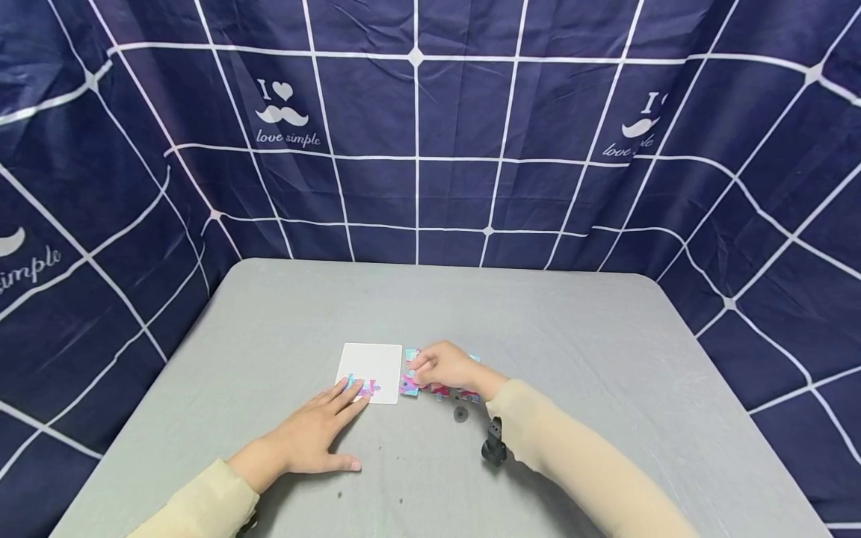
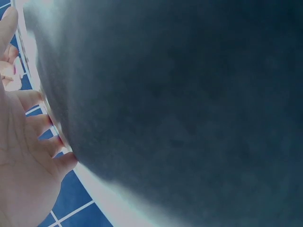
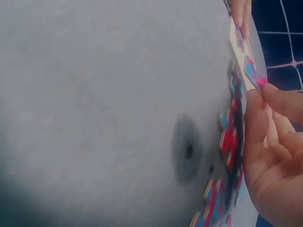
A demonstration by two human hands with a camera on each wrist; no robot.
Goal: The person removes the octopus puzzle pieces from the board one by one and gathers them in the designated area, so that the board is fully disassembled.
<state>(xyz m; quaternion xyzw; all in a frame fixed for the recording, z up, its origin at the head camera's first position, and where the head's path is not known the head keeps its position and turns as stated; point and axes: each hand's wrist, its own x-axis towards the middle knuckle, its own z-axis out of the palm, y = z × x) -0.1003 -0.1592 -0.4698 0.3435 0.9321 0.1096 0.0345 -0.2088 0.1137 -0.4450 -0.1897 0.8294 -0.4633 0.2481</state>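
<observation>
A square white board (image 1: 377, 359) lies on the table, with a few joined pink and blue jigsaw pieces (image 1: 369, 388) near its lower left part. My left hand (image 1: 312, 430) is spread out, its fingertips resting on the board's lower left and on those pieces. Between thumb and forefinger, my right hand (image 1: 447, 368) pinches a jigsaw piece (image 3: 254, 74), plainest in the right wrist view. Loose jigsaw pieces (image 3: 228, 142) lie below and beside that hand, partly covered by it in the head view. The left wrist view shows the palm, with its fingers stretched out.
The grey table (image 1: 430, 306) runs back to a dark blue curtain (image 1: 451, 187) with white lines, which also hangs on both sides. A round dark mark (image 1: 460, 414) shows on the table below the loose pieces. Small dark specks lie nearer the front.
</observation>
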